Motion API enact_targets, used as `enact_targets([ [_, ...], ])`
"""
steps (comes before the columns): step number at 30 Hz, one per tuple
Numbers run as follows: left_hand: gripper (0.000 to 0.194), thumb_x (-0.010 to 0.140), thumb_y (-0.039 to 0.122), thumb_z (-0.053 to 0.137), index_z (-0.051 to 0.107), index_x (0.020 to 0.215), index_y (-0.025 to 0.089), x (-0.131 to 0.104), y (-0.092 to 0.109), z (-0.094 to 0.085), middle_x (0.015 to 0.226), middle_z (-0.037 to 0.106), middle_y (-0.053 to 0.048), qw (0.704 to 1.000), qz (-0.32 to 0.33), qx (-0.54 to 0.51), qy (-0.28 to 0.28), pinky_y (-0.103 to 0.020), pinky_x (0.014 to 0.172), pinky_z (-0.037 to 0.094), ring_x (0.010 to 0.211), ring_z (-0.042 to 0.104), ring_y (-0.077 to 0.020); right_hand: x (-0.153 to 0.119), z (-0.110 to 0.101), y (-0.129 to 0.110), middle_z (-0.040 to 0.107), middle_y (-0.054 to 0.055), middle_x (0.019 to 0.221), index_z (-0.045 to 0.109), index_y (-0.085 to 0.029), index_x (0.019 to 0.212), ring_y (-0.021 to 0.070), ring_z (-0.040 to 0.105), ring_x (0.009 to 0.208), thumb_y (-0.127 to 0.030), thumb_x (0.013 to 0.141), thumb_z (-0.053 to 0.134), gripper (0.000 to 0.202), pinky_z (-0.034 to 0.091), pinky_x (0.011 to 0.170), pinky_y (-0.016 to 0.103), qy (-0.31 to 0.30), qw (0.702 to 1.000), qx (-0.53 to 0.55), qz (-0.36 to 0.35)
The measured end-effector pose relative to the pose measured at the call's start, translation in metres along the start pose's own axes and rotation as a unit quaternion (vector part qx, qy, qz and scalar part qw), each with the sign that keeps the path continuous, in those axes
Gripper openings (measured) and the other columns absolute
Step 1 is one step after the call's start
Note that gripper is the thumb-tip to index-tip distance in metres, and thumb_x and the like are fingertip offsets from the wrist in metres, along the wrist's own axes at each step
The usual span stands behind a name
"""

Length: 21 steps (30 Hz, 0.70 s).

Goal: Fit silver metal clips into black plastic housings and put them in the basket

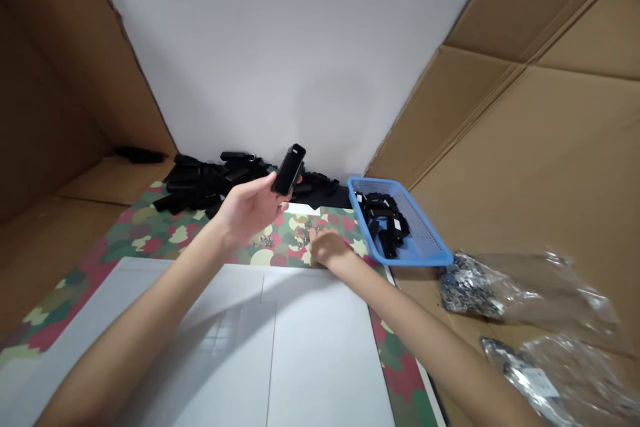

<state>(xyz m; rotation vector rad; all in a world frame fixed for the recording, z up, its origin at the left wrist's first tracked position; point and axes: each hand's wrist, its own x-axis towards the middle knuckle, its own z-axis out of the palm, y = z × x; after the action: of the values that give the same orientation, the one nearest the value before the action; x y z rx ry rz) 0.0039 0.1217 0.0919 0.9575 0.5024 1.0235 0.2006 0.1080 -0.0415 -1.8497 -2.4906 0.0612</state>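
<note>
My left hand (253, 207) is closed around a black rectangular plastic part (290, 170), raised above the table and tilted, with a small slot at its upper end. To its right, my right hand (327, 245) reaches down to a scatter of small metal pieces (304, 232) on the camouflage-patterned cloth (200, 240). Its fingertips touch or nearly touch them; whether they pinch one is too small to make out. A second little group of shiny metal pieces (263, 241) lies below my left hand.
A heap of black parts (200, 180) lies along the white wall. On the right stands a blue basket (425, 220) with more black parts. Clear plastic bags of small metal pieces (470, 283) rest beyond it. White sheets (320, 340) cover the near table; cardboard (540, 167) flanks both sides.
</note>
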Motion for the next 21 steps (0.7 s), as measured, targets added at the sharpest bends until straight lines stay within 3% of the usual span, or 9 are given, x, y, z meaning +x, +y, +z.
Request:
enact_targets([
  [3, 0.018, 0.077, 0.029, 0.059, 0.069, 0.083, 0.016, -0.006, -0.001, 0.004, 0.083, 0.065, -0.006, 0.996, -0.043, -0.082, -0.011, -0.025, 0.057, 0.046, 0.058, 0.051, -0.011, -0.003, 0.0, -0.002, 0.066, 0.006, 0.104, 0.063, -0.017, 0.108, 0.0149, 0.065, 0.085, -0.032, 0.094, 0.056, 0.021, 0.056, 0.075, 0.032, -0.013, 1.0, 0.013, 0.014],
  [7, 0.017, 0.075, 0.028, 0.054, 0.066, 0.076, 0.017, -0.004, -0.005, 0.004, 0.079, 0.061, -0.006, 0.992, -0.067, -0.107, -0.014, -0.027, 0.058, 0.045, 0.061, 0.05, -0.0127, -0.005, -0.019, 0.002, 0.066, 0.004, 0.094, 0.064, -0.015, 0.1, 0.0152, 0.065, 0.082, -0.032, 0.093, 0.058, 0.02, 0.055, 0.074, 0.032, 0.031, 0.998, 0.054, 0.028],
  [11, 0.018, 0.073, 0.029, 0.05, 0.063, 0.075, 0.016, -0.003, -0.007, 0.004, 0.073, 0.053, -0.005, 0.985, -0.086, -0.149, -0.033, -0.027, 0.059, 0.044, 0.064, 0.049, -0.0139, -0.001, -0.06, 0.006, 0.065, 0.004, 0.071, 0.063, -0.014, 0.076, 0.016, 0.062, 0.065, -0.02, 0.089, 0.054, 0.017, 0.048, 0.058, 0.027, 0.09, 0.988, 0.119, 0.026],
  [14, 0.016, 0.068, 0.03, 0.05, 0.059, 0.071, 0.017, -0.007, -0.006, 0.007, 0.07, 0.049, -0.004, 0.98, -0.09, -0.166, -0.059, -0.027, 0.057, 0.043, 0.064, 0.047, -0.0142, -0.007, -0.1, -0.004, 0.062, 0.0, 0.066, 0.059, -0.019, 0.074, 0.0149, 0.06, 0.064, -0.02, 0.088, 0.041, 0.023, 0.045, 0.057, 0.024, 0.15, 0.965, 0.217, 0.007],
  [16, 0.017, 0.065, 0.031, 0.051, 0.059, 0.072, 0.017, -0.013, -0.005, 0.012, 0.07, 0.048, -0.004, 0.981, -0.095, -0.156, -0.071, -0.027, 0.057, 0.042, 0.066, 0.047, -0.0151, -0.018, -0.124, -0.016, 0.061, -0.001, 0.07, 0.057, -0.02, 0.074, 0.0146, 0.059, 0.067, -0.022, 0.086, 0.044, 0.018, 0.046, 0.061, 0.025, 0.233, 0.882, 0.41, -0.02],
  [18, 0.019, 0.062, 0.032, 0.052, 0.058, 0.072, 0.018, -0.019, -0.004, 0.019, 0.071, 0.049, -0.005, 0.982, -0.093, -0.137, -0.087, -0.028, 0.059, 0.042, 0.07, 0.048, -0.0168, -0.03, -0.142, -0.03, 0.061, -0.001, 0.074, 0.059, -0.021, 0.077, 0.0139, 0.059, 0.07, -0.023, 0.085, 0.049, 0.012, 0.047, 0.065, 0.025, 0.294, 0.802, 0.519, -0.037],
  [21, 0.019, 0.06, 0.035, 0.053, 0.055, 0.07, 0.018, -0.03, -0.004, 0.031, 0.072, 0.05, -0.006, 0.983, -0.085, -0.118, -0.112, -0.032, 0.064, 0.044, 0.074, 0.049, -0.0193, -0.042, -0.15, -0.049, 0.06, -0.002, 0.074, 0.061, -0.022, 0.079, 0.0131, 0.057, 0.07, -0.022, 0.083, 0.052, 0.01, 0.045, 0.064, 0.025, 0.352, 0.752, 0.556, -0.041],
])
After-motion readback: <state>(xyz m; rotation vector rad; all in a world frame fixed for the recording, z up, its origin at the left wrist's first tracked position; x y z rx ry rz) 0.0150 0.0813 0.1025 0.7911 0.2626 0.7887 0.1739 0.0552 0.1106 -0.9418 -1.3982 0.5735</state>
